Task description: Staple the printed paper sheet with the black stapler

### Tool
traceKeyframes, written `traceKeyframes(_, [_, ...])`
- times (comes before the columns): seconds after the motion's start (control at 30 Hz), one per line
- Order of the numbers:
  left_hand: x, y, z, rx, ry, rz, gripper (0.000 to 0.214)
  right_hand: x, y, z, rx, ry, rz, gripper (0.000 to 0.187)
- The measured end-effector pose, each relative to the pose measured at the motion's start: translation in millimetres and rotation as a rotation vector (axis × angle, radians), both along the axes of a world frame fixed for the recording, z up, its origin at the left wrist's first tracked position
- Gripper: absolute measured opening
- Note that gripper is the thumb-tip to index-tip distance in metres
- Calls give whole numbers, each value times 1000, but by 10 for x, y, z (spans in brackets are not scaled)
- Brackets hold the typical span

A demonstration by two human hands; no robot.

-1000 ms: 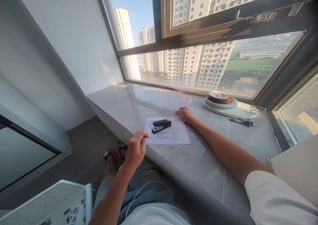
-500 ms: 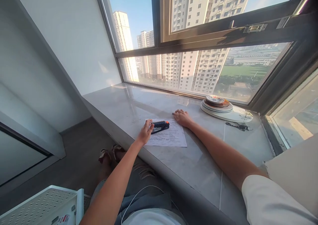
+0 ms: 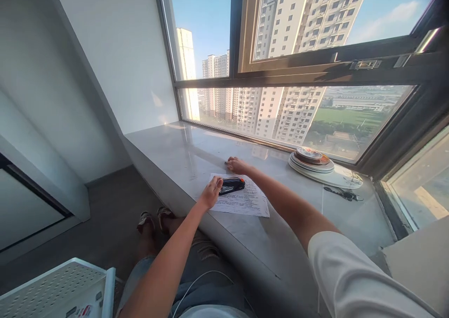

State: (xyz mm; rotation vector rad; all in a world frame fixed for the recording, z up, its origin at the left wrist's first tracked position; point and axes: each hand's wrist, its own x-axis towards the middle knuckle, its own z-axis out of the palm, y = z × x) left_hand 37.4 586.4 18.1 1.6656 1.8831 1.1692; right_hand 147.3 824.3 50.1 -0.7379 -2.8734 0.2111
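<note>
The left hand (image 3: 209, 194) meets one end of the elongated black stapler (image 3: 232, 186), its grip indeterminable; the right hand (image 3: 238, 165) pinches a small dark piece (image 3: 226, 162). The stapler lies on thin printed paper (image 3: 245, 205), near the glossy ledge's (image 3: 259, 238) front edge.

paper (image 3: 246, 201) | printed lines, too small to read | legible text: none

We observe the left forearm (image 3: 175, 252) slanting forward, its wrist (image 3: 202, 205) nearly straight and the left hand (image 3: 211, 192) partly bent at the fingers. We trace the right forearm (image 3: 280, 194) reaching inward; the right hand (image 3: 239, 165) lies farther forward, fingers pointing leftward.
</note>
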Motion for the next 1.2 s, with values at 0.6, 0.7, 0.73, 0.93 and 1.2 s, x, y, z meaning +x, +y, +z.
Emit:
traceKeyframes(0.6, [-31, 112, -69, 83, -36, 38, 52, 614, -622, -185, -398, 664, -211, 50])
traceKeyframes(0.7, [-79, 140, -62, 80, -69, 66, 51, 824, -872, -204, -351, 687, 81, 40])
traceKeyframes(0.73, [-104, 145, -57, 67, -62, 59, 49, 846, -927, -210, -298, 657, 162, 37])
traceKeyframes(0.93, [-235, 160, -26, -71, 107, 13, 36, 759, -978, -252, -194, 528, 187, 31])
traceKeyframes(1.2, [-98, 144, -82, -23, 308, 103, 53, 709, -1059, -296, -31, 442, 130, 30])
